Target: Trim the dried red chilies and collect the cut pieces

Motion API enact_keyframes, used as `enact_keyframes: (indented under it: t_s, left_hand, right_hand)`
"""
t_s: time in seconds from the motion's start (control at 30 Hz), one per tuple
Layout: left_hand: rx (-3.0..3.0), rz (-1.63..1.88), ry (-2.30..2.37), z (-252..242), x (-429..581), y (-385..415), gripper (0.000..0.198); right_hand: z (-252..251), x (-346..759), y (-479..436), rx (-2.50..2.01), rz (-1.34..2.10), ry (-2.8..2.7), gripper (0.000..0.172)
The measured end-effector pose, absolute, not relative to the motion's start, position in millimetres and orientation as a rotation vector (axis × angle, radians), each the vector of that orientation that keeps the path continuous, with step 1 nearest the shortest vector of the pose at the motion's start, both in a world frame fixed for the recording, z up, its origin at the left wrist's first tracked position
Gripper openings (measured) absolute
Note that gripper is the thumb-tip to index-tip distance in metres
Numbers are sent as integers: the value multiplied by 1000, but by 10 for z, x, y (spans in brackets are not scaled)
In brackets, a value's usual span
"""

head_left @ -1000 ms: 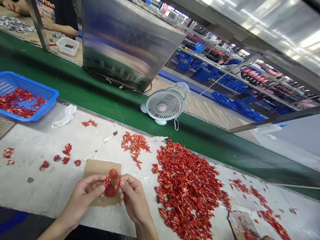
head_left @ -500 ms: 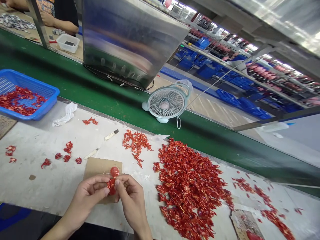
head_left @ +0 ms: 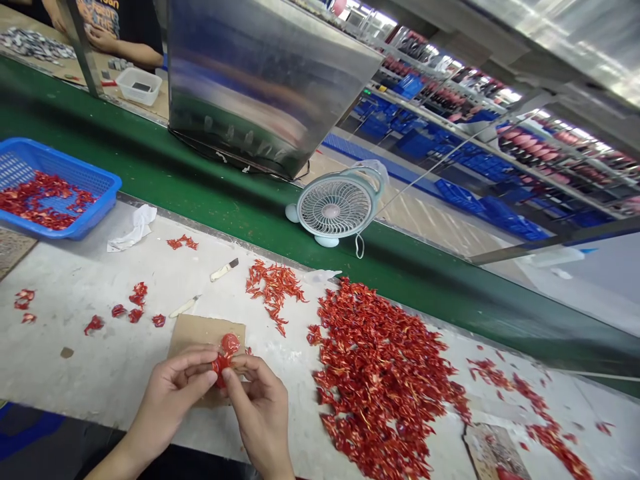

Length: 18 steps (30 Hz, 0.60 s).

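Between the fingertips of my left hand [head_left: 183, 381] and my right hand [head_left: 257, 393] is a small shiny red piece [head_left: 221, 365], pinched from both sides. Its exact kind is too small to make out. Both hands are closed over a square of brown cardboard [head_left: 193, 330]. A round red blob [head_left: 230, 343] sits on that cardboard just beyond my fingertips. Behind the cardboard lie a pale-handled knife [head_left: 185, 306] and a second short blade tool [head_left: 225, 269]. Several crumpled red pieces [head_left: 135, 315] lie to the left.
A big heap of red pointed pieces [head_left: 380, 380] covers the table on the right, with a smaller pile [head_left: 275, 287] nearer. A blue basket [head_left: 95, 213] holds more at the left. A fan [head_left: 335, 207] stands on the green belt [head_left: 215, 193]. Across it, a person [head_left: 135, 50] works.
My right thumb and fingers have shifted slightly left, closer to my left fingertips, around the red piece. The view has moved a little; the piles and tools lie as before.
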<state>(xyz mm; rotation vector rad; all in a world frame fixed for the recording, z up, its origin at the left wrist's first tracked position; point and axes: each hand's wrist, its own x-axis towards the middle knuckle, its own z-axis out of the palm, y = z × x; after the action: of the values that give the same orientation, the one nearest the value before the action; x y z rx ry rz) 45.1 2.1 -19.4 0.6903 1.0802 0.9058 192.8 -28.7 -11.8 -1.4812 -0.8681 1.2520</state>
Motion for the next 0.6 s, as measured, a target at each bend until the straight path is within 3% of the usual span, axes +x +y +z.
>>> enact_keyframes:
  t_s: [0.23,0.4,0.6]
  left_hand:
    - [846,964,1077,-167,460,-71,14]
    - [911,900,1016,-119,414,-73,21]
    - [1202,1058,1577,-43,-324,216,27]
  right_hand:
    - [-128,1856,-272,-1438,1238,-828,23]
    - [-197,1977,-276,-1442,1211,-822,26]
    - [-310,2828,-334,-1773,782,-692,47]
